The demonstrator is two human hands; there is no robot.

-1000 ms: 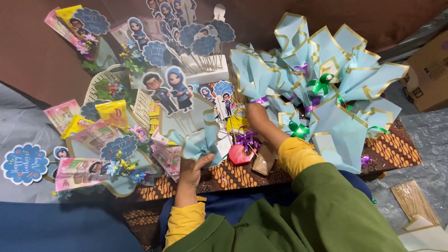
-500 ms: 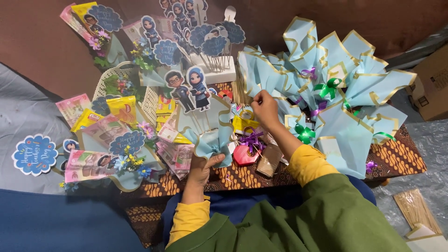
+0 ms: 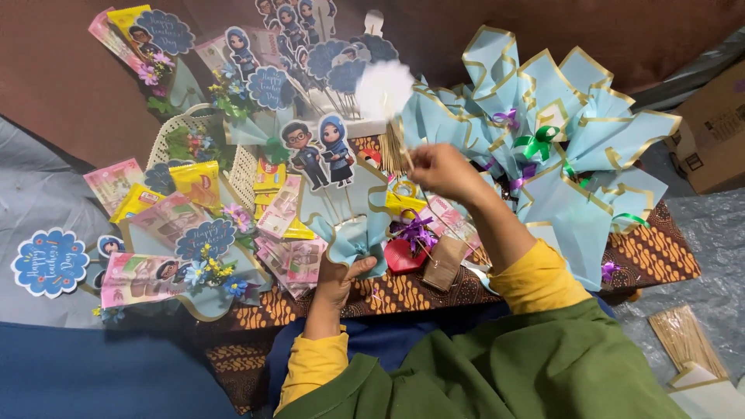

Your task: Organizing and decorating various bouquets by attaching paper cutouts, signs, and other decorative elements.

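Head view, looking down. Largest item: a low counter (image 3: 660, 256) covered in brown patterned cloth, crowded with craft pieces.

Right half of the counter: a heap of pale blue paper wraps (image 3: 574, 147) edged in gold, tied with green and purple ribbons, piled against one another.

Left half: finished bouquets (image 3: 194, 248) of the same blue paper, filled with folded banknotes, yellow packets and small artificial flowers, each carrying a scalloped dark blue tag. A white woven basket (image 3: 174, 128) sits behind them, partly covered.

Centre: a bouquet in progress (image 3: 353, 233) — blue wrap bunched at its base, with a cartoon cutout of 2 figures (image 3: 318, 151) standing up from it on sticks. More cutouts and blue tags stand on sticks (image 3: 310, 54) at the back.

Left hand (image 3: 337, 279): closed around the bunched base of the bouquet in progress, thumb on the near side; yellow sleeve visible.

Right hand (image 3: 442, 167): raised above the centre of the counter, fingers pinched on a thin stick whose top bears a white scalloped tag (image 3: 384, 87) — seen from its blank back, blurred. The tag sits just above and right of the 2-figure cutout, not touching it as far as can be told.

Small items near the right wrist: a purple ribbon bow (image 3: 417, 231), a red heart-shaped piece (image 3: 403, 256), a small brown paper packet (image 3: 444, 262).

Off the counter, lower right: a bundle of thin wooden sticks (image 3: 687, 337) on grey sheeting.
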